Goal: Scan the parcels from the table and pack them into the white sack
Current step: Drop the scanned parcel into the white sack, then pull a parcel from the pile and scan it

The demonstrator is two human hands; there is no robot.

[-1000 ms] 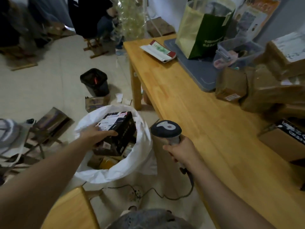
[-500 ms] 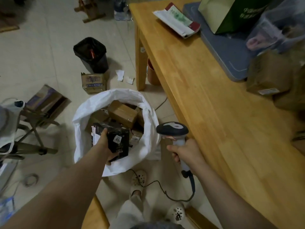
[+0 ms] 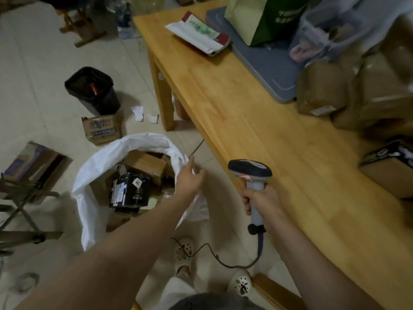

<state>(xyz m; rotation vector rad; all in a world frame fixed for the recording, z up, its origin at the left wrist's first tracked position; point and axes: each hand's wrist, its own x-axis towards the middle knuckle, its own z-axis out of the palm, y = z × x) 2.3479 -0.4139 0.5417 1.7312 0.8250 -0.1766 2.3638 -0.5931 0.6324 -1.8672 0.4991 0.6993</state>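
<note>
- The left hand [image 3: 188, 180] hangs over the table-side rim of the white sack [image 3: 98, 159]. Its fingers are loosely straight and hold nothing; whether it touches the rim cannot be told.
- The right hand [image 3: 261, 204] has its fingers wrapped round the handle of the scanner [image 3: 250, 173]. The scanner is upright just beside the edge of the wooden surface [image 3: 245, 121], with a red glow under its head.
- A black parcel [image 3: 130, 192] lies inside the sack, which stands on the floor, among brown parcels [image 3: 145, 163].
- Wrapped parcels [image 3: 321, 88] sit piled at the right of the surface, with a black-topped box [image 3: 388, 166] nearer the person.
</note>
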